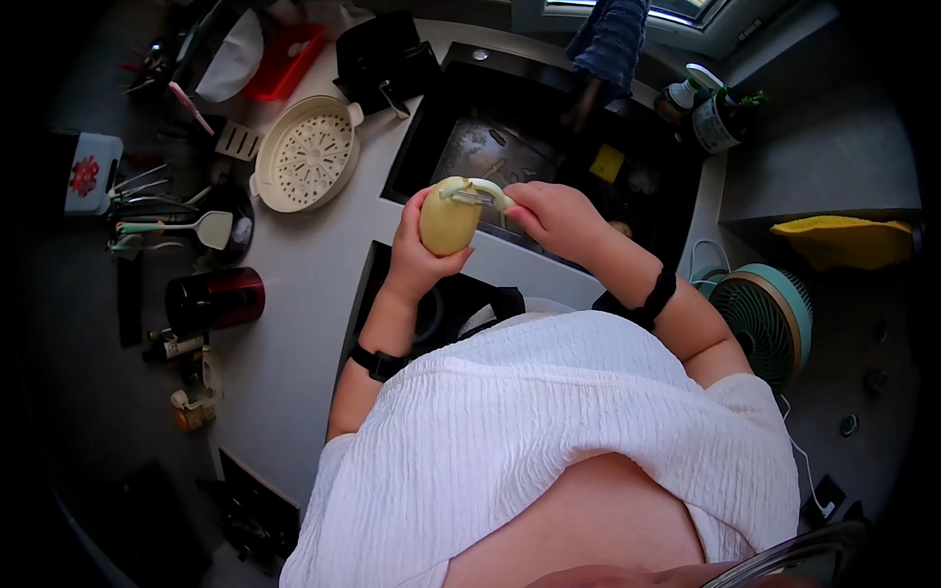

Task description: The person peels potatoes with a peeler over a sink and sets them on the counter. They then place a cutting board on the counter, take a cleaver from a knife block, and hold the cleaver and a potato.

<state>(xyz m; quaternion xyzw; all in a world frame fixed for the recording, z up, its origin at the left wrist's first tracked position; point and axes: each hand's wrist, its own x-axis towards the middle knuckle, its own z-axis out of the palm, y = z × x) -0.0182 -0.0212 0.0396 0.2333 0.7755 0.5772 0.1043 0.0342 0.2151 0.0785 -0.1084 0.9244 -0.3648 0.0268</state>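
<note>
A large pale-yellow potato [446, 227] sits in my left hand [414, 257], with the fingers and thumb wrapped around its sides. My right hand [561, 220] is closed on the handle of a pale green-white peeler [496, 192]. The peeler's head lies across the upper part of the potato, at or very near its surface. Both hands are over the near edge of a black sink [417, 147]. Peel-like strips [495, 137] are scattered on the sink's wet bottom.
A yellow sponge [607, 164] rests in the sink's right part, below a hanging blue cloth [608, 44]. To the left stands a cream perforated basket [309, 155]. Bottles [716, 122] stand at the back right. A green fan [760, 318] is on my right, a dark red canister [216, 297] far left.
</note>
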